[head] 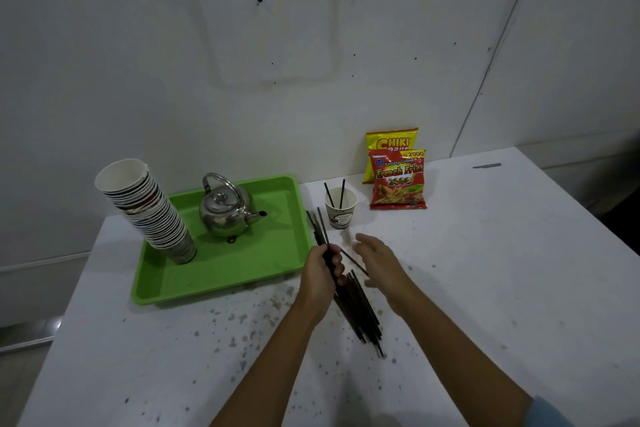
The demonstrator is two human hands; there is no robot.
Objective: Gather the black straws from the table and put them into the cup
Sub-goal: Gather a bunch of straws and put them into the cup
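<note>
A white paper cup (340, 206) stands upright on the white table (485, 288), with two black straws (337, 196) sticking out of it. My left hand (320, 274) is closed around a bundle of several black straws (360, 312); their far ends point toward the tray's edge and their near ends fan out over the table. My right hand (379, 265) hovers just right of the bundle with fingers spread, holding nothing. One loose straw (353, 262) lies between the two hands.
A green tray (221, 274) at the left carries a steel kettle (227, 210) and a tall leaning stack of paper cups (149, 208). Two snack bags (396, 177) lean against the wall behind the cup. Dark specks dot the near tabletop.
</note>
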